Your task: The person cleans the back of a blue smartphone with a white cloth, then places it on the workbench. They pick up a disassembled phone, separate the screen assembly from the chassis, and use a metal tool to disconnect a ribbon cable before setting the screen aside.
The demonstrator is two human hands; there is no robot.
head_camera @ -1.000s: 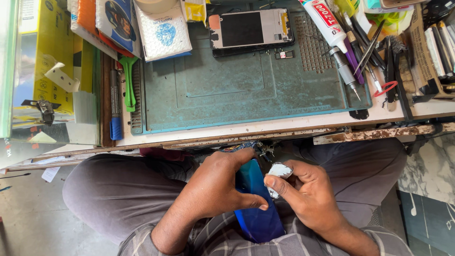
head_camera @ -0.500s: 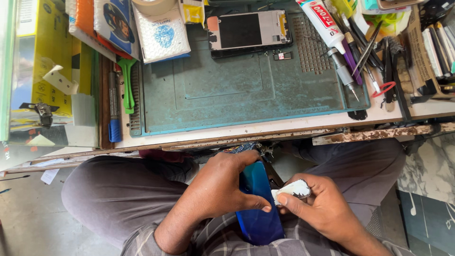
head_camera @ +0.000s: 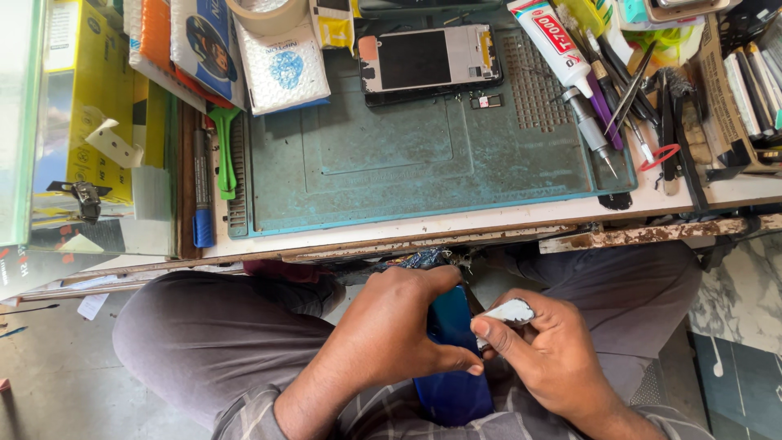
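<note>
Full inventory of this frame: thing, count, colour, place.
blue phone back cover: 1, blue, over the lap, gripped by the left hand
white wad: 1, white, pinched in the right hand
work mat: 1, teal, bench centre
opened phone: 1, dark screen, mat's top edge
glue tube: 1, white and red, mat's upper right
tape roll: 1, tan, top left
green tool: 1, left of mat
yellow box: 1, far left
left hand: 1
right hand: 1

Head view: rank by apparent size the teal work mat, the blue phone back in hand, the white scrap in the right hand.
1. teal work mat, largest by far.
2. blue phone back, partly covered by the left hand; nearer the camera, so it looks bigger.
3. white scrap, pinched by the right hand.
</note>
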